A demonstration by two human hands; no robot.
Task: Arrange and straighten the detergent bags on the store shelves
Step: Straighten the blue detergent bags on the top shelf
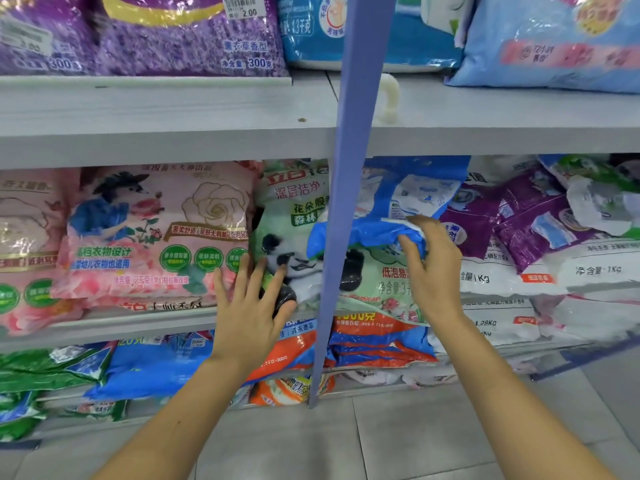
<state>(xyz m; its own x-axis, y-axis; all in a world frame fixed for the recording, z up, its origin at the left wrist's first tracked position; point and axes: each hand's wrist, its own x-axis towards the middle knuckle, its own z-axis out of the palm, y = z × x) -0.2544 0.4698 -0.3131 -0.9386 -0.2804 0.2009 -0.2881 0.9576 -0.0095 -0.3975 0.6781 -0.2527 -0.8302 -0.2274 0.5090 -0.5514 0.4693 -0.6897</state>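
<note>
A green detergent bag with a panda print [294, 237] stands on the middle shelf behind the blue upright post. My left hand [251, 303] lies flat against its lower left front, fingers spread and straight. A blue detergent bag [381, 216] leans crookedly over the panda bag's upper right. My right hand [431, 268] grips the crumpled lower edge of that blue bag. To the left, pink rose-printed bags [156, 233] stand side by side.
A blue upright post [341, 216] crosses in front of the bags between my hands. Purple and white bags [526, 233] lie jumbled at the right. Purple bags [173, 32] and light blue bags [554, 43] fill the top shelf; orange, blue and green bags [374, 341] the lower one. Tiled floor below.
</note>
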